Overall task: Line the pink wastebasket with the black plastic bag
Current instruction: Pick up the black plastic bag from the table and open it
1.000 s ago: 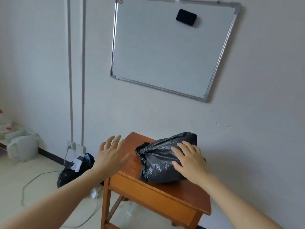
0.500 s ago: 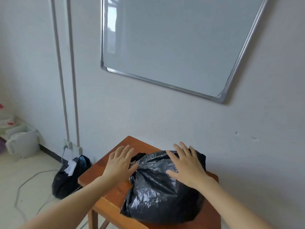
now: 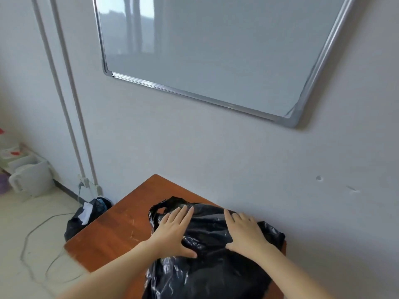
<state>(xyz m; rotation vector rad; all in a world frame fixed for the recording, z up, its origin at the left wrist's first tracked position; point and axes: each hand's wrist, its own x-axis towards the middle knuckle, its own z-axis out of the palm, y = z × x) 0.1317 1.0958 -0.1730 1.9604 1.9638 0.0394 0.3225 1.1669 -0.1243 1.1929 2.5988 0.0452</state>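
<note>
Far to the left of both hands, on the floor by the wall, stand a white container [image 3: 32, 180] and, nearer, a second dark bag [image 3: 86, 216] with something pale in it; neither appears to be part of the job. The left hand [image 3: 172, 231] lies flat and spread on the black plastic bag [image 3: 211, 266], fingers [image 3: 183, 214] stretched toward the wall and gripping nothing. Just to its right the right hand [image 3: 246, 234] rests the same way, palm down, open wide, pressing on the plastic without pinching it. The bag sits bunched on the wooden table [image 3: 112, 236] under and between the two hands, its bulk running from the near edge of the view away toward the wall, so its long axis seems to lie roughly along the forearms; a torn or handled end [image 3: 164, 206] pokes out beyond the left fingertips, though which end is the mouth cannot be told. No pink wastebasket is in sight, so the lining looks barely begun: the bag is yet to be opened out, carried over and fitted.
</note>
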